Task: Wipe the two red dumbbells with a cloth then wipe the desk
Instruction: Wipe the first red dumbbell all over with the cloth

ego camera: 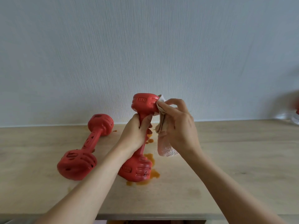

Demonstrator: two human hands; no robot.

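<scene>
Right hand is closing on the cloth, pressing it against the upper head of the upright dumbbell. Left hand is gripping its handle, likely steadying it; the lower head is resting on the desk in orange spill. Second dumbbell is lying to the left. Open room is lying to the right; front edge near.

The left hand is covering the upright dumbbell's handle; the cloth is hiding part of its head; blurred objects are being cropped at the right edge.
</scene>
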